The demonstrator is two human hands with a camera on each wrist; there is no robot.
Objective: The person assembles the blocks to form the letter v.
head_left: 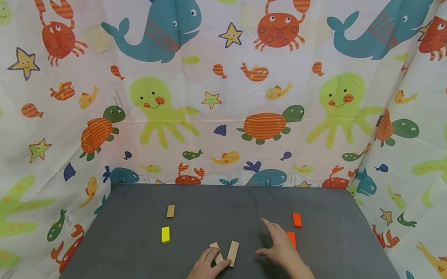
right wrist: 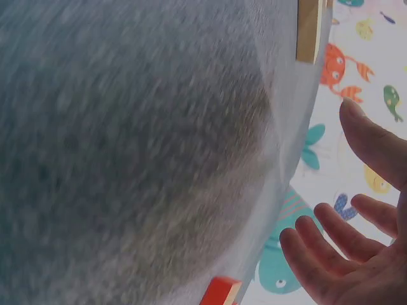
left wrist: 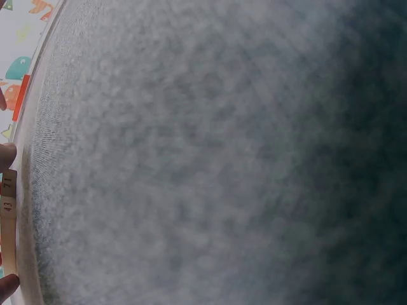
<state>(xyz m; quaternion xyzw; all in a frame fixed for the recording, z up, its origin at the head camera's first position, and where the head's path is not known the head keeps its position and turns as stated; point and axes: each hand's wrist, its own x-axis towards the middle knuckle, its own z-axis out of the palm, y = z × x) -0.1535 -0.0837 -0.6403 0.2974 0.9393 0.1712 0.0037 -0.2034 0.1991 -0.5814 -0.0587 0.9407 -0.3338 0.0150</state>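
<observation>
Two plain wooden blocks lie tilted toward each other near the table's front, the left wooden block [head_left: 218,257] and the right wooden block [head_left: 232,253]. My left hand [head_left: 204,276] touches the left block with its fingers spread, one fingertip by the right block's lower end, the thumb apart from both. In the left wrist view, fingertips flank a wooden block [left wrist: 7,235] bearing dark marks. My right hand [head_left: 282,249] hovers over the table with fingers extended, holding nothing. It partly hides the nearer red block [head_left: 291,238]; the farther red block [head_left: 297,219] lies behind.
On the left of the grey table [head_left: 130,242] lie a yellow block [head_left: 165,235] and, farther back, a small wooden block [head_left: 171,211]. A white curtain [head_left: 224,130] printed with sea animals stands behind and at both sides.
</observation>
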